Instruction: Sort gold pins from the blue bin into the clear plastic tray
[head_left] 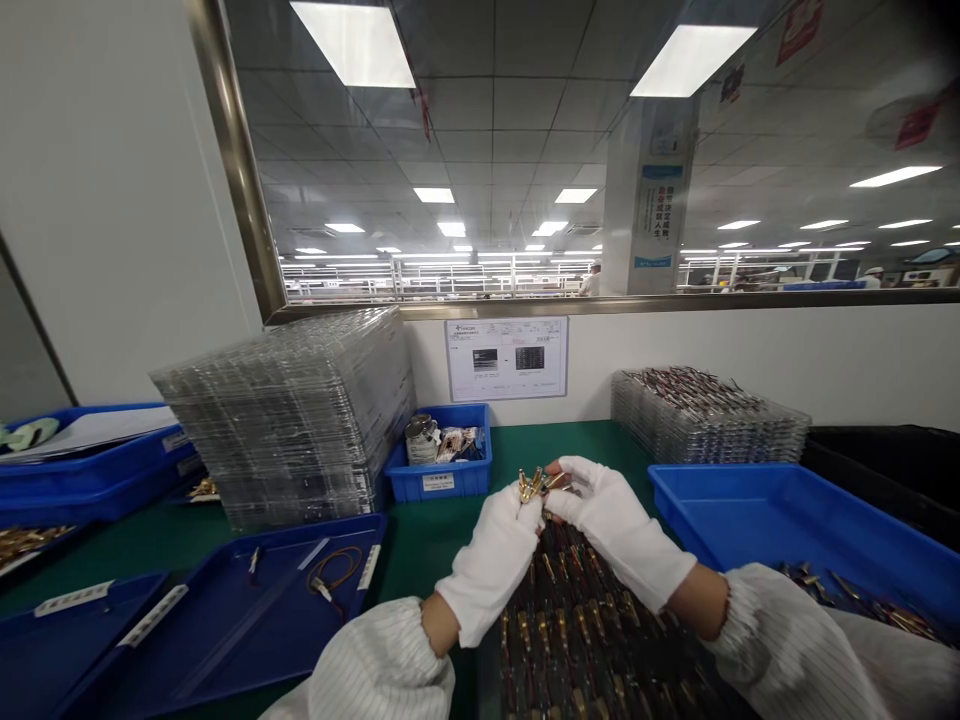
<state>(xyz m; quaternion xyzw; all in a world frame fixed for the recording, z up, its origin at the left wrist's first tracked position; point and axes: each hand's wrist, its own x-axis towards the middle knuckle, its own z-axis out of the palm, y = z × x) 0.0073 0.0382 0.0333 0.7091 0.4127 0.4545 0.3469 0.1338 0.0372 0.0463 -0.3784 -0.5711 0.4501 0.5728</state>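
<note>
Both hands wear white gloves and meet over the far end of a dark tray (577, 640) filled with rows of small brass-tipped parts. My left hand (499, 560) is closed around a bunch of brass-coloured parts (531, 486), whose ends stick up above the glove. Close beside it, my right hand (619, 525) has its thumb and fingers pinched at the right side of the bunch, on similar brass parts (555, 481). Its fingertips show bare at the glove's end. How many parts each hand grips is hidden.
Blue tray (750, 500) at right holds more brass parts. Clear plastic trays stand stacked at left (292, 420) and, with parts on top, at right (705, 420). A small blue bin (439, 482) sits behind the hands. A shallow blue tray (247, 640) lies at left.
</note>
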